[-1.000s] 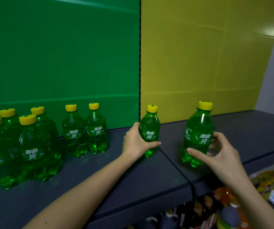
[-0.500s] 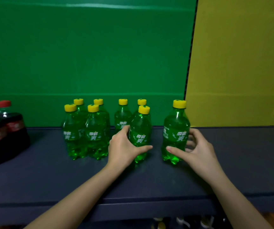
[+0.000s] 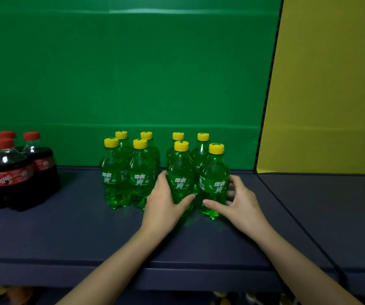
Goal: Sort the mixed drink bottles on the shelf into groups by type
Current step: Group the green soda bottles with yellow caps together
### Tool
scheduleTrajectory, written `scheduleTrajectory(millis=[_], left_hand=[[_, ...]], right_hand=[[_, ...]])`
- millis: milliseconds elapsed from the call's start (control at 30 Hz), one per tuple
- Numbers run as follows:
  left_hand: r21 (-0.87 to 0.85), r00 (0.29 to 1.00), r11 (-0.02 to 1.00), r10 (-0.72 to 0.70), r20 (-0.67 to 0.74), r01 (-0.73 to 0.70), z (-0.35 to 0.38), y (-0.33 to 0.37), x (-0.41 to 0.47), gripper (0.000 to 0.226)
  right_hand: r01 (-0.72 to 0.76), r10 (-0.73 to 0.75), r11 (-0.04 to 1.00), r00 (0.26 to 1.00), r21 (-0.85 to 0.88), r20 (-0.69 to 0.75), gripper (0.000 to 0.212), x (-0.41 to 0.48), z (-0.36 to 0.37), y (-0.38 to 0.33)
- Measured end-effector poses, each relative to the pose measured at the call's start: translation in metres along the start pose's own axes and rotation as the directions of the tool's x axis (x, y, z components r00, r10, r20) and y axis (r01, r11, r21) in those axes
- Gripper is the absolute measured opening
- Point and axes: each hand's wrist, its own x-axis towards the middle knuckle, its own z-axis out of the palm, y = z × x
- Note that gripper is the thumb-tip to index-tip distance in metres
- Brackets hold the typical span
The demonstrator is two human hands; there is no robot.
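My left hand (image 3: 164, 201) grips a green bottle (image 3: 180, 179) and my right hand (image 3: 241, 203) grips the next green bottle (image 3: 214, 179), mid-frame on the shelf (image 3: 89, 234) beside the other green ones (image 3: 128, 170), with the dark cola bottles (image 3: 12, 170) at the left, so sorting looks nearly done.

The left hand (image 3: 166, 201) is gripping a green bottle (image 3: 180, 172), its thumb lying across the front. The right hand (image 3: 241, 203) is cupping the neighbouring bottle (image 3: 213, 172), with its fingers curling behind. Both forearms are reaching forward.
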Motion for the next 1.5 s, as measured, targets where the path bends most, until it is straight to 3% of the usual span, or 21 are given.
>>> scheduleTrajectory(millis=[133, 567, 767, 967, 1500], left_hand=[[0.076, 1.000, 0.997, -0.007, 0.030, 0.004, -0.002, -0.005, -0.009, 0.079], [0.360, 0.997, 0.931, -0.039, -0.072, 0.063, -0.008, -0.004, -0.008, 0.061], [0.337, 0.995, 0.939, -0.036, -0.096, 0.066, -0.006, -0.006, -0.008, 0.064], [0.321, 0.993, 0.945, -0.033, -0.110, 0.067, -0.005, -0.012, -0.009, 0.057], [0.298, 0.992, 0.952, -0.036, -0.120, 0.071, -0.004, -0.009, -0.008, 0.054]], right_hand=[[0.023, -0.021, 0.998, 0.999, -0.050, 0.028, 0.071, 0.005, 0.002, 0.001], [0.032, -0.029, 0.993, 0.999, -0.110, 0.024, 0.075, 0.014, 0.015, -0.004], [0.031, -0.028, 0.995, 0.999, -0.093, 0.032, 0.079, 0.008, 0.015, -0.003], [0.013, -0.015, 0.994, 1.000, -0.104, -0.019, 0.057, 0.005, 0.009, 0.002], [0.045, -0.053, 0.991, 0.997, -0.129, -0.063, 0.057, 0.006, 0.013, 0.002]])
